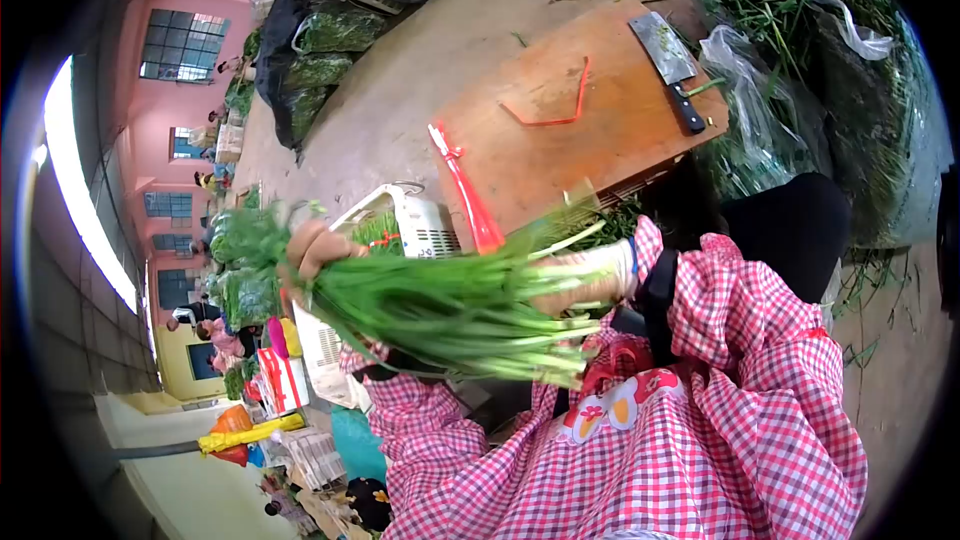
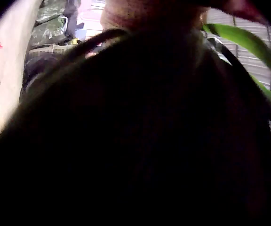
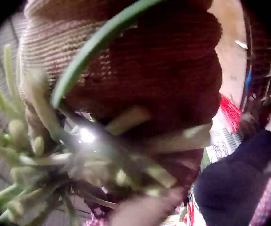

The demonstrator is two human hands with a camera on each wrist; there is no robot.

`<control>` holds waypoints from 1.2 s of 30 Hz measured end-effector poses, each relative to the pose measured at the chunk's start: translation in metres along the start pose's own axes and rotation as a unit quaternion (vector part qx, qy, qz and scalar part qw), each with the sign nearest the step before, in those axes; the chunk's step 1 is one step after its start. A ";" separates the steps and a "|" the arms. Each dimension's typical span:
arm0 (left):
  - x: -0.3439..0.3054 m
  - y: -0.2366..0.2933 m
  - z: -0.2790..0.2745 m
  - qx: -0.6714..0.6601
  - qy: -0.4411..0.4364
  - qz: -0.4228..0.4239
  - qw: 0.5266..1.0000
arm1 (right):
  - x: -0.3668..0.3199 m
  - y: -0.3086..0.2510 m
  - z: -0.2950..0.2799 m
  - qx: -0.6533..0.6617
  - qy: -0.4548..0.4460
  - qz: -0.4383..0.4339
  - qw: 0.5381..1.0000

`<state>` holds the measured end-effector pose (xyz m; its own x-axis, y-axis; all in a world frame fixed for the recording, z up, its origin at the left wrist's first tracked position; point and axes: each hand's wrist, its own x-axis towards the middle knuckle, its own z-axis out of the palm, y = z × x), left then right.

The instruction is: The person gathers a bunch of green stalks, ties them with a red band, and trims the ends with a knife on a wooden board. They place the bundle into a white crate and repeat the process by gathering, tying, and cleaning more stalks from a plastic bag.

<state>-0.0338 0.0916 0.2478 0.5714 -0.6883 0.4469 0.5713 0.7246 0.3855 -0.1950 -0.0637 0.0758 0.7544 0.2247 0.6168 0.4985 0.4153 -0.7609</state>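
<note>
Green bundle: the long-stemmed greens (image 1: 430,295) stretch between the hands, above the person's lap and beside the near edge of the worktop, leaves at one end and pale stem ends at the other.
Left hand: the left hand (image 1: 316,252) grips the leafy end, fingers curled; its own wrist view is mostly dark.
Right hand: the right hand (image 1: 572,285), in a knitted glove, holds the stem end, fingers curled round, cut stalks poking out beside it.
Worktop: a low, orange-brown wooden worktop (image 1: 480,105), its surface marked with darker patches.
On the worktop: a cleaver (image 1: 664,52) with a black handle near the far right corner; a bent red strip (image 1: 550,122) near the middle; a bunch of red ties (image 1: 466,190) along the left edge.
Beside it: a white plastic crate (image 1: 432,215) containing more greens; to the right, a large clear bag (image 1: 765,105) near heaped greenery (image 1: 790,0).
Floor: bare, dull floor (image 1: 385,105) with scattered bits of stem.
Room: a long hall, pink walls (image 1: 160,40), paned windows (image 1: 185,43), a bright strip (image 1: 85,180) overhead; people, piled greens (image 1: 245,250) and a black-covered stack (image 1: 300,50) farther off.
</note>
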 end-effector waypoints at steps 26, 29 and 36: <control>-0.029 0.050 -0.073 0.277 0.463 0.087 0.837 | -0.054 -0.088 0.000 -0.400 0.197 0.280 0.850; -0.021 0.046 -0.074 0.285 0.492 0.103 0.816 | -0.016 -0.058 0.007 -0.251 0.247 0.223 0.909; -0.026 0.030 -0.071 0.238 0.501 0.129 0.822 | 0.020 -0.037 0.040 0.177 0.418 0.216 0.865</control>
<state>0.0104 0.1285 0.1910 0.9721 -0.0202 -0.2338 0.1958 0.6193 0.7604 -0.2155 -0.0396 0.1243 0.9565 -0.2280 -0.1819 0.0437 0.7287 -0.6835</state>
